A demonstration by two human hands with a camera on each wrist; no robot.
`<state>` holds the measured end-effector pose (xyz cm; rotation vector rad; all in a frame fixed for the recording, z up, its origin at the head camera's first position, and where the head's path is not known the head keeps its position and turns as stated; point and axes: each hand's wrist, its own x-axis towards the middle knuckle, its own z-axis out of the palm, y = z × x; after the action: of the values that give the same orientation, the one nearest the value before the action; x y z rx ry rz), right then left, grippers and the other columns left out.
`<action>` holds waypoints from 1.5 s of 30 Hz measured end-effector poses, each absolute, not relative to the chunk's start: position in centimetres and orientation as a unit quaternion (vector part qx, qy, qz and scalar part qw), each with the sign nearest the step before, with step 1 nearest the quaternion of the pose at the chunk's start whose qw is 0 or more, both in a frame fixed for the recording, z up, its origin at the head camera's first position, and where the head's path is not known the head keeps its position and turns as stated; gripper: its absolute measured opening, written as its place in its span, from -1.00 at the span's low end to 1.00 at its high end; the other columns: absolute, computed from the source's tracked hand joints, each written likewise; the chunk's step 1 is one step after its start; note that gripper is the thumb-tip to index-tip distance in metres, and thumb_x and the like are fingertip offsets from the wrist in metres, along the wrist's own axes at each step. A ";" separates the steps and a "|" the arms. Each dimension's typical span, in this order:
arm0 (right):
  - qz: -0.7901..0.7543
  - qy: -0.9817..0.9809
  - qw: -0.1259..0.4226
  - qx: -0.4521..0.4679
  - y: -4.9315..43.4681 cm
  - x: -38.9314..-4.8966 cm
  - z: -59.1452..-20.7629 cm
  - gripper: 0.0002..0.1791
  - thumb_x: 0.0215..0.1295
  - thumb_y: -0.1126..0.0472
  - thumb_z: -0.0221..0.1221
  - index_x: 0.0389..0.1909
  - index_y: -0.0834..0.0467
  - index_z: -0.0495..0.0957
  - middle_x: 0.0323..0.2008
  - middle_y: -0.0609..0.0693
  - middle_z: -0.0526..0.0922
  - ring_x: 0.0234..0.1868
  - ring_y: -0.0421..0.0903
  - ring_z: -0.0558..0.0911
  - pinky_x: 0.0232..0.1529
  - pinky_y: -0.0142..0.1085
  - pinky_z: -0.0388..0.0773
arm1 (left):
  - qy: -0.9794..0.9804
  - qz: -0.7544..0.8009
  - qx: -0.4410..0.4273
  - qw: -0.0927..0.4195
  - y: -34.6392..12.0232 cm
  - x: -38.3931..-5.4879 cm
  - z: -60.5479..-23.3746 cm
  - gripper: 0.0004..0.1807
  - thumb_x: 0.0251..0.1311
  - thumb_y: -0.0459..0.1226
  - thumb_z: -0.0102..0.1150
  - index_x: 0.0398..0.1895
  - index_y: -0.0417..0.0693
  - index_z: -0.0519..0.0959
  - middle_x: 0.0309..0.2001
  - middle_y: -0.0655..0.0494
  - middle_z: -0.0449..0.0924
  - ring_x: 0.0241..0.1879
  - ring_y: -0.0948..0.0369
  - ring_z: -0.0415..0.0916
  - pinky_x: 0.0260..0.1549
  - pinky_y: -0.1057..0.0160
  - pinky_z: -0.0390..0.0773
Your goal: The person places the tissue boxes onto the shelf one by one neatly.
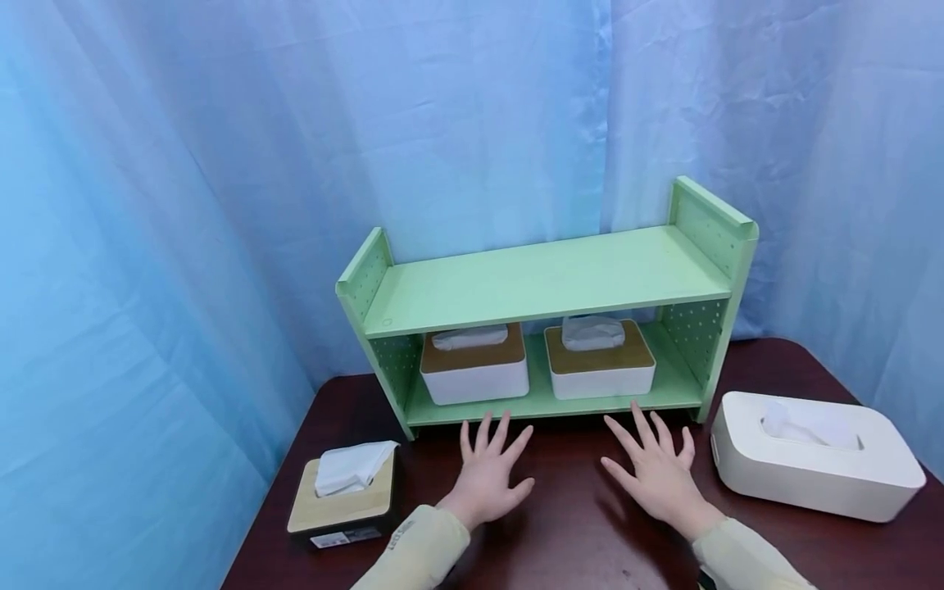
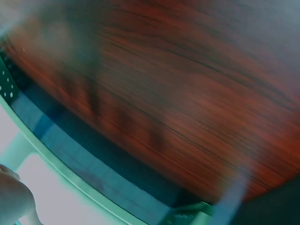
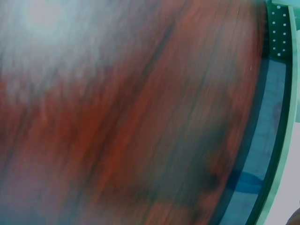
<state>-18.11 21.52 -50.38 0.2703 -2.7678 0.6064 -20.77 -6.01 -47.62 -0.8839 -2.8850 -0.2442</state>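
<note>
Both hands hover over the dark table in front of a green two-tier shelf point(image 1: 549, 283), fingers spread and nothing held. My left hand point(image 1: 487, 479) is nearest the shelf's lower front edge, below a white tissue box with a brown lid point(image 1: 475, 378). Farther right, my right hand point(image 1: 659, 475) is below a second wood-lidded white tissue box point(image 1: 601, 381). Both boxes stand on the lower tier, each with a tissue sticking up. In the left wrist view, part of the left hand point(image 2: 16, 199) shows at the lower left edge; the right wrist view shows mostly tabletop.
A black tissue box with a light wooden lid point(image 1: 342, 500) sits at the table's left. To the right stands a long white tissue box point(image 1: 819, 455). Blue curtains point(image 1: 479, 123) hang behind the dark wooden table point(image 1: 575, 541).
</note>
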 end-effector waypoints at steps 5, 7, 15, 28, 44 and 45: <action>0.237 -0.959 0.129 0.091 20.7 -17.5 -50.4 -0.32 0.28 -0.15 0.10 0.38 -0.05 0.21 0.44 0.31 -0.06 0.36 0.35 0.03 0.17 0.35 -0.21 | -0.948 -0.113 -0.297 0.019 -9.9 -20.2 -47.3 -0.23 0.23 0.08 0.06 0.48 0.21 0.07 0.51 -0.16 -0.24 0.46 -0.16 -0.29 0.26 -0.34 -0.26; 0.244 -0.957 0.126 0.094 20.3 -17.3 -50.4 -0.32 0.28 -0.14 0.11 0.38 -0.04 0.22 0.44 0.33 -0.07 0.35 0.35 0.04 0.16 0.33 -0.17 | -0.947 -0.118 -0.299 0.014 -11.4 -19.9 -47.2 -0.23 0.23 0.08 0.06 0.47 0.16 0.10 0.50 -0.23 -0.24 0.46 -0.19 -0.28 0.26 -0.35 -0.25; 0.239 -0.957 0.124 0.104 18.9 -16.9 -49.8 -0.34 0.30 -0.13 0.10 0.38 -0.03 0.24 0.44 0.31 -0.06 0.31 0.32 0.15 0.11 0.31 0.10 | -0.957 -0.152 -0.237 0.064 -17.7 -19.2 -46.6 -0.21 0.14 0.04 0.19 0.43 0.05 0.20 0.44 -0.37 -0.12 0.41 -0.28 -0.17 0.22 -0.38 -0.21; 0.255 -0.951 0.133 0.111 19.0 -16.6 -49.9 -0.32 0.25 -0.13 0.16 0.36 -0.03 0.25 0.42 0.33 -0.03 0.32 0.36 0.08 0.10 0.36 0.09 | -0.977 -0.178 -0.084 0.077 -29.9 -17.9 -47.3 -0.08 -0.05 0.12 0.32 0.34 -0.15 0.29 0.38 -0.46 -0.30 0.30 -0.39 -0.31 0.06 -0.45 -0.14; 0.377 -0.919 0.062 0.096 16.9 -17.5 -50.1 -0.22 0.19 -0.04 0.24 0.40 0.03 0.17 0.43 0.39 -0.17 0.30 0.45 -0.04 0.02 0.42 0.19 | -0.974 -0.213 0.029 -0.070 -32.3 -18.2 -48.8 0.06 0.00 0.18 0.24 0.43 -0.25 0.06 0.31 -0.58 -0.19 0.26 -0.48 -0.09 0.09 -0.45 0.13; 0.391 -0.914 0.053 0.094 16.5 -17.7 -50.0 -0.21 0.20 -0.04 0.24 0.41 0.04 0.15 0.43 0.39 -0.18 0.30 0.45 -0.05 0.02 0.41 0.20 | -0.974 -0.213 0.025 -0.068 -32.3 -18.3 -48.9 0.06 0.00 0.17 0.25 0.43 -0.26 0.06 0.30 -0.59 -0.16 0.24 -0.47 -0.03 0.08 -0.42 0.18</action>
<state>-17.66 16.52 -50.02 0.2869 -2.7789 1.1876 -18.27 -32.28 -48.91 0.0806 -3.2022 -0.6984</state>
